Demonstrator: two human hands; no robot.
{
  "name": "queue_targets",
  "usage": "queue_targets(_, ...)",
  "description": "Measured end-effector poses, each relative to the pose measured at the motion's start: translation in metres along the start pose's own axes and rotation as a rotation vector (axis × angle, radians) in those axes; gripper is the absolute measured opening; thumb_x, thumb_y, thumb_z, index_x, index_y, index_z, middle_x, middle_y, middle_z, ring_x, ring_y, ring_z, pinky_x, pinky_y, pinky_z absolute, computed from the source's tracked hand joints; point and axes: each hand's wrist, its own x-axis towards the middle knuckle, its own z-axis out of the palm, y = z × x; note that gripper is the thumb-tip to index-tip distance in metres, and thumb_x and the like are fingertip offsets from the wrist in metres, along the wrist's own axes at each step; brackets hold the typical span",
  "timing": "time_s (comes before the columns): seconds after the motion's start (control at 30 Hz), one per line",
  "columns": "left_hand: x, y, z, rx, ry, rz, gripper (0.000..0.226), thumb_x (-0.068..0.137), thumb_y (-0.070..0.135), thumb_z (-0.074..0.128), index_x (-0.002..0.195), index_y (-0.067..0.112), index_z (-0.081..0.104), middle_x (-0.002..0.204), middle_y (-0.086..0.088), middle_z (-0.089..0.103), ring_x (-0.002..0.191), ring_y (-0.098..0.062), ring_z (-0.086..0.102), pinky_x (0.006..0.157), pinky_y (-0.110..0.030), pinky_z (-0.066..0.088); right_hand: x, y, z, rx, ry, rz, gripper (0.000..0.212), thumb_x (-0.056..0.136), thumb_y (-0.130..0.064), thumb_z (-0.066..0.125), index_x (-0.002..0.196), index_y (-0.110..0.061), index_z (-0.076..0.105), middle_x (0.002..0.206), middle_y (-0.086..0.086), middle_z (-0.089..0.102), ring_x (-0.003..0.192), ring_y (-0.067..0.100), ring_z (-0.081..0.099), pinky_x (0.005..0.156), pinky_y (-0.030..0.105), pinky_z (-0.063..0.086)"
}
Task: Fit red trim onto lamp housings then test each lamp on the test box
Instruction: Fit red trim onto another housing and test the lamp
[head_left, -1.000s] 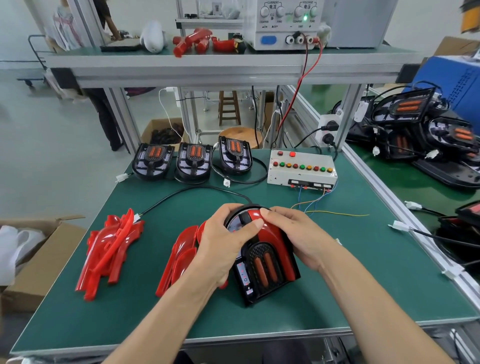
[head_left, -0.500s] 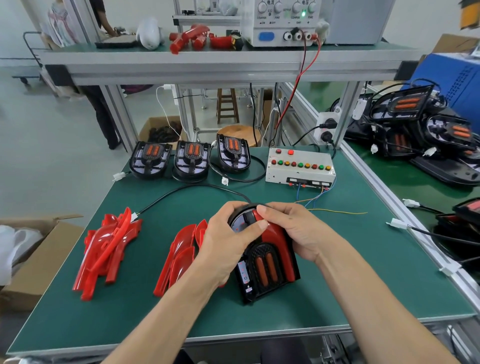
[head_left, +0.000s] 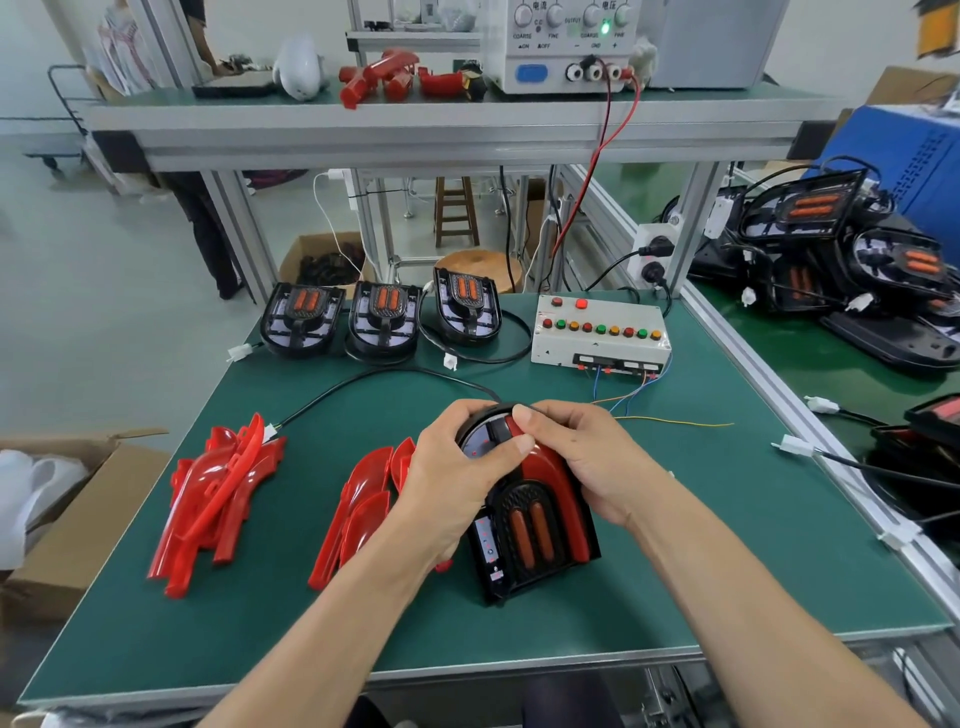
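Observation:
A black lamp housing (head_left: 524, 535) with two orange lenses lies on the green mat in front of me. A red trim piece (head_left: 553, 478) sits on its right half. My left hand (head_left: 457, 483) grips the housing's upper left, thumb pressing on the trim's top. My right hand (head_left: 582, 457) curls round the upper right side of the trim and housing. Two heaps of loose red trim (head_left: 218, 499) (head_left: 358, 514) lie to the left. The white test box (head_left: 600, 332) with coloured buttons stands behind.
Three untrimmed lamp housings (head_left: 382, 322) stand in a row at the back of the mat with cables and white plugs. More housings (head_left: 852, 260) pile up on the right bench. A power supply (head_left: 566, 47) sits on the upper shelf. A cardboard box (head_left: 62, 519) stands at the left.
Both hands stay on the lamp; the left thumb has slid a little along the trim's top. The view has tilted down slightly.

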Motion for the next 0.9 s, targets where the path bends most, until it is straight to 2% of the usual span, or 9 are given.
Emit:
queue_targets(0.13,0.002,-0.002,-0.003,-0.002,-0.002,-0.014,0.037,0.074,0.021,0.087,0.107,0.015,0.071,0.098,-0.004,0.077,0.097,-0.026,0.073,0.089,-0.042,0.06,-0.002,0.005,-0.003,-0.058,-0.027,-0.026,0.051,0.09,-0.047,0.065,0.103,0.001,0.073,0.097,0.027,0.072,0.085,0.028,0.065,0.082,0.041,0.054)
queue_targets(0.27,0.006,-0.006,-0.011,-0.058,0.02,-0.047,0.035,0.076,0.02,0.086,0.107,0.014,0.072,0.1,-0.005,0.078,0.095,-0.021,0.074,0.087,-0.038,0.059,-0.007,0.012,-0.014,-0.189,-0.062,-0.067,0.037,0.092,-0.039,0.063,0.111,-0.01,0.074,0.107,0.018,0.075,0.092,0.019,0.067,0.091,0.039,0.053)
queue_targets(0.43,0.007,-0.008,-0.011,-0.059,0.008,-0.07,0.04,0.074,0.022,0.09,0.109,0.013,0.071,0.102,-0.008,0.078,0.099,-0.029,0.074,0.09,-0.043,0.06,-0.011,0.025,-0.01,-0.043,0.013,-0.067,0.032,0.086,-0.039,0.07,0.097,-0.011,0.077,0.089,0.014,0.074,0.08,0.022,0.067,0.073,0.032,0.057)
queue_targets(0.53,0.009,-0.01,-0.012,-0.072,0.041,-0.095,0.032,0.079,0.014,0.088,0.107,0.01,0.072,0.1,-0.011,0.078,0.097,-0.032,0.075,0.087,-0.044,0.061,-0.01,0.027,-0.003,-0.087,0.08,-0.083,0.037,0.086,-0.044,0.07,0.096,-0.01,0.077,0.091,0.022,0.075,0.076,0.024,0.068,0.074,0.039,0.057)
queue_targets(0.63,0.012,-0.008,-0.012,-0.142,0.055,-0.179,0.028,0.082,0.012,0.084,0.106,0.005,0.072,0.1,-0.017,0.077,0.089,-0.031,0.076,0.078,-0.04,0.062,-0.007,0.025,-0.002,-0.177,0.088,-0.062,0.038,0.095,-0.044,0.064,0.096,-0.007,0.075,0.095,0.027,0.074,0.077,0.025,0.066,0.078,0.045,0.056)
queue_targets(0.7,0.014,-0.006,-0.014,-0.223,0.048,-0.269,0.028,0.085,0.014,0.081,0.107,0.0,0.071,0.104,-0.022,0.076,0.088,-0.032,0.076,0.077,-0.039,0.061,-0.009,0.021,-0.006,-0.24,0.049,-0.044,0.041,0.096,-0.05,0.06,0.102,-0.012,0.076,0.098,0.02,0.076,0.083,0.022,0.071,0.083,0.041,0.057)
queue_targets(0.77,0.018,-0.002,-0.02,-0.317,0.062,-0.35,0.034,0.087,0.016,0.078,0.112,-0.004,0.069,0.107,-0.024,0.075,0.091,-0.035,0.075,0.083,-0.046,0.062,-0.018,0.02,-0.016,-0.339,0.001,-0.051,0.034,0.094,-0.053,0.064,0.106,-0.025,0.078,0.101,0.001,0.079,0.092,0.013,0.074,0.086,0.029,0.058)
queue_targets(0.83,0.022,0.0,-0.028,-0.367,0.075,-0.392,0.039,0.087,0.017,0.078,0.117,-0.007,0.068,0.111,-0.025,0.074,0.093,-0.036,0.073,0.09,-0.052,0.06,-0.03,0.024,-0.03,-0.395,-0.026,-0.045,0.018,0.096,-0.044,0.066,0.103,-0.032,0.078,0.099,-0.007,0.078,0.09,0.007,0.071,0.083,0.026,0.058)
queue_targets(0.9,0.022,0.0,-0.031,-0.373,0.075,-0.42,0.041,0.087,0.017,0.078,0.12,-0.006,0.068,0.112,-0.024,0.074,0.097,-0.036,0.073,0.095,-0.055,0.058,-0.042,0.029,-0.038,-0.365,-0.013,-0.041,0.014,0.098,-0.033,0.065,0.101,-0.035,0.079,0.096,-0.006,0.078,0.084,0.004,0.068,0.072,0.025,0.058)
